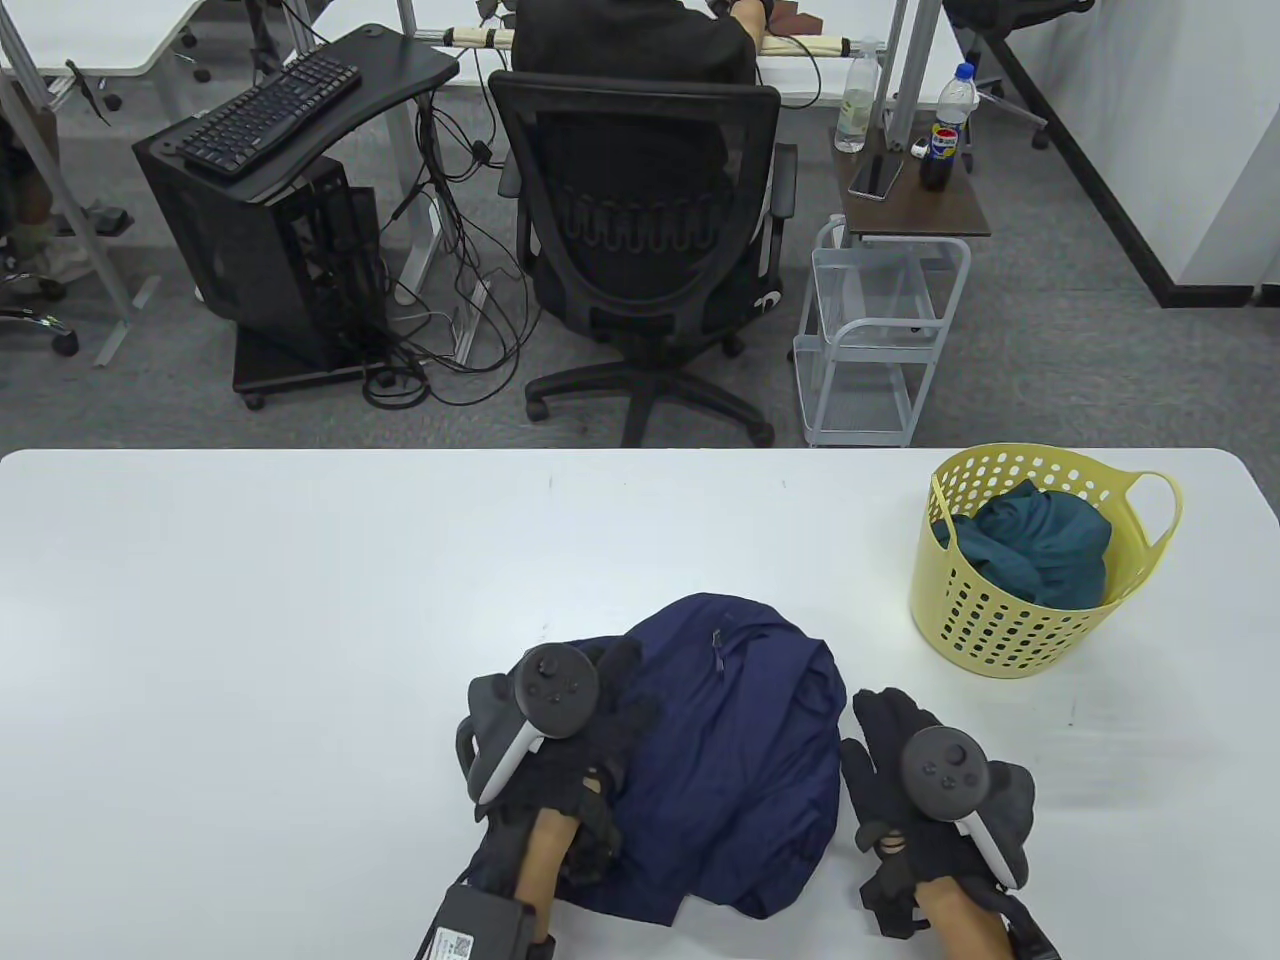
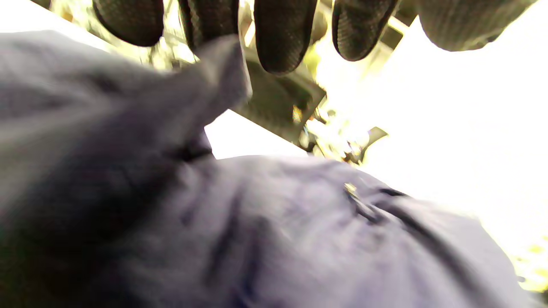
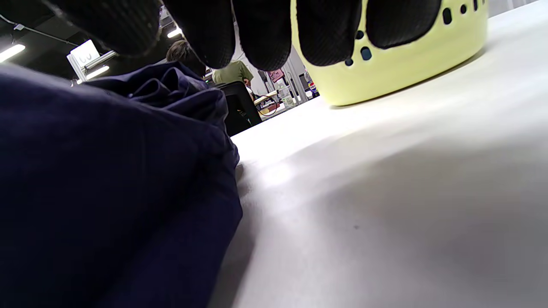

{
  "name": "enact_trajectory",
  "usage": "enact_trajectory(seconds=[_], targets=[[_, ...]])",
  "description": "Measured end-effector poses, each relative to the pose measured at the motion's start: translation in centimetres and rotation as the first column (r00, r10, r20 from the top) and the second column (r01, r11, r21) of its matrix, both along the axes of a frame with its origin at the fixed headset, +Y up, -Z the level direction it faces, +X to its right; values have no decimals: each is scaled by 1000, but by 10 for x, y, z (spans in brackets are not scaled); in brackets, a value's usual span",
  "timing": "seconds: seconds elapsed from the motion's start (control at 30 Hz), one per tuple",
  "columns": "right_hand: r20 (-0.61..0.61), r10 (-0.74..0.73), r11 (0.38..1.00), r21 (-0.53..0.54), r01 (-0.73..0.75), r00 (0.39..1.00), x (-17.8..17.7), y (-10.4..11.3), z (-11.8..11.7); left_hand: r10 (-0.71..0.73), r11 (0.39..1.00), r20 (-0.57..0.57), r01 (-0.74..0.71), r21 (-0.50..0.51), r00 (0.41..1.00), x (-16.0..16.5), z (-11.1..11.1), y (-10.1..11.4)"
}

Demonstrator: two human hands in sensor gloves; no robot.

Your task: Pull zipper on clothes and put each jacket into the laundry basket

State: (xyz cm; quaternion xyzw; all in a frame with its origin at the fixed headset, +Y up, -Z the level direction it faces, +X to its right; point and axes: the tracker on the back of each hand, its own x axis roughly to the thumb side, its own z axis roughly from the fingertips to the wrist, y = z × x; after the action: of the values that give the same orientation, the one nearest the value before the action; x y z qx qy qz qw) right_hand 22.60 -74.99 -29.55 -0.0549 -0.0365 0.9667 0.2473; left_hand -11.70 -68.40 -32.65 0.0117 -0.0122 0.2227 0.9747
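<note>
A navy jacket lies bunched on the white table near its front edge, and a small zipper pull shows on its top. My left hand rests on the jacket's left side. In the left wrist view a fold of the jacket rises to the fingers, which seem to pinch it. My right hand hovers just right of the jacket with straight fingers and holds nothing. The yellow laundry basket stands at the right with a teal jacket inside.
Behind the table's far edge are a black office chair with a seated person, a wire trolley and a side table with bottles. Bare tabletop stretches to the left of the navy jacket.
</note>
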Motion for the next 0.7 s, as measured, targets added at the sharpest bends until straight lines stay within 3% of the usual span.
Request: enact_trajectory(seconds=[0.07, 0.2, 0.3, 0.4, 0.57, 0.7], targets=[[-15, -6, 1000, -17, 6, 1000, -2, -3, -1, -73, 995, -66, 78, 67, 995, -6, 2, -8], [-41, -13, 998, -54, 11, 999, -8, -9, -4, -157, 987, -176, 162, 20, 972, -36, 12, -15], [-49, -49, 995, -85, 45, 998, -12, -13, -9, -127, 980, -273, 78, -181, 954, -62, 18, -20], [-33, -131, 984, -128, 126, 991, -13, -18, -16, -12, 972, -334, -67, -225, 942, -79, 25, -27], [32, -282, 942, -181, 283, 959, -12, -26, -30, -26, 984, -285, -26, -175, 958, -69, 31, -15], [82, -258, 955, -127, 267, 963, -13, -25, -35, -76, 995, -183, 62, -81, 980, -31, 38, -4]])
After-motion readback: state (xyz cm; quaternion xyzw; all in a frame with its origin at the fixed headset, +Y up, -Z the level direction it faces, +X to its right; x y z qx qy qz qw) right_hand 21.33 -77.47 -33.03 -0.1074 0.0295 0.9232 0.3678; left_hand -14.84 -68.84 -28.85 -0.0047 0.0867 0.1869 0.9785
